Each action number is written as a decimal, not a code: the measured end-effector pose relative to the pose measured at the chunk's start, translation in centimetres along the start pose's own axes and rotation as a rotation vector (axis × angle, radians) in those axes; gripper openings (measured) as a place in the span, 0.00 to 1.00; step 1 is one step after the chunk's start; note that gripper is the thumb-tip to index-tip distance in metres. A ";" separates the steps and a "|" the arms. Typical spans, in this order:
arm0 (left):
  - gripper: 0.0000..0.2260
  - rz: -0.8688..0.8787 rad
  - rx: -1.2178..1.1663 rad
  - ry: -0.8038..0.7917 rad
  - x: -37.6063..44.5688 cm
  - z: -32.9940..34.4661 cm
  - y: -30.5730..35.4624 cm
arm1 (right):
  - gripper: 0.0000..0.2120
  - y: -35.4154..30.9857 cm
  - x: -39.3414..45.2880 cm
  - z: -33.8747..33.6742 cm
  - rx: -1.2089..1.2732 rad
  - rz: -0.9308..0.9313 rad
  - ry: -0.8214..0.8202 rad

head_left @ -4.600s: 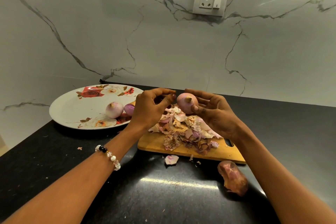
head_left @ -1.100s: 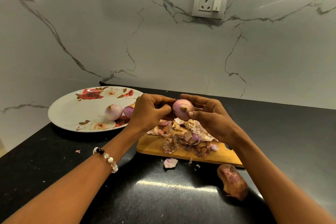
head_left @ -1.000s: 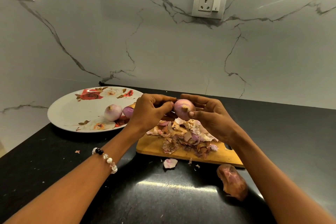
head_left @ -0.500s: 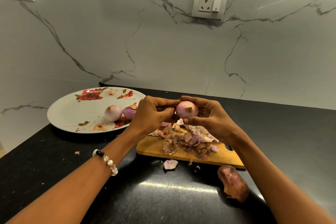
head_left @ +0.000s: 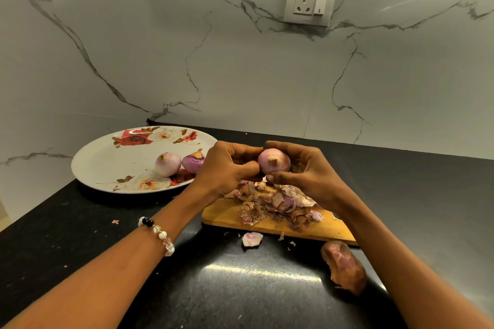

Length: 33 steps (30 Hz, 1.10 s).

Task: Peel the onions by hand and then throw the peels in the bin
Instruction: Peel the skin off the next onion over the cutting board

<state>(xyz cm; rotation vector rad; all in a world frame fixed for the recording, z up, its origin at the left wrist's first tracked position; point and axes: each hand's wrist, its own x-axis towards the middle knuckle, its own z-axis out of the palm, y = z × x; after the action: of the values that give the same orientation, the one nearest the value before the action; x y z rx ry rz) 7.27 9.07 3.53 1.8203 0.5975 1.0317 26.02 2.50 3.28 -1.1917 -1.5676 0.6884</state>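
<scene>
We've got the onion (head_left: 274, 164) up in both hands above the cutting board (head_left: 230, 215), root end facing the cam. Our right hand (head_left: 302, 171) cups it from the right & behind, fingers curled over the top, thumb under its lower edge. Our left hand (head_left: 227, 168) sits just beside it on the left, fingers curled w/ thumb and fingertips meeting at the onion's left side; can't tell if a strip of skin is pinched there. Peel pile (head_left: 278, 204) lies heaped on the board right under the hands. One loose peel piece (head_left: 251, 238) is on the black counter (head_left: 80, 243) just in front of the board, and a bigger brown peel (head_left: 344, 267) lies near the board's front right corner. On the floral plate (head_left: 107, 165) to the left: a peeled onion (head_left: 168, 164) touching a purple onion (head_left: 193, 162). Bead bracelet (head_left: 157, 234) on our left wrist.
</scene>
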 end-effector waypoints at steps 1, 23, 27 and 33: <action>0.15 0.003 0.019 0.009 0.0 0.1 0.0 | 0.30 0.0 0.0 0.0 -0.002 0.002 0.004; 0.05 -0.046 0.112 0.155 -0.3 0.7 -0.1 | 0.31 -0.1 0.3 1.2 -0.189 -0.027 0.181; 0.03 0.023 0.241 0.199 -0.3 0.6 -0.2 | 0.31 -0.4 0.2 1.5 -0.205 -0.042 0.191; 0.02 0.150 0.447 0.216 -0.1 0.8 -0.4 | 0.31 -0.7 0.1 1.5 -0.210 -0.045 0.191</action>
<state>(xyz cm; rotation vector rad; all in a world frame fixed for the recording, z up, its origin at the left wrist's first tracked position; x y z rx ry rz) 7.89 8.82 2.99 2.1815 0.8883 1.2829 24.35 2.56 3.39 -1.3304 -1.5268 0.3741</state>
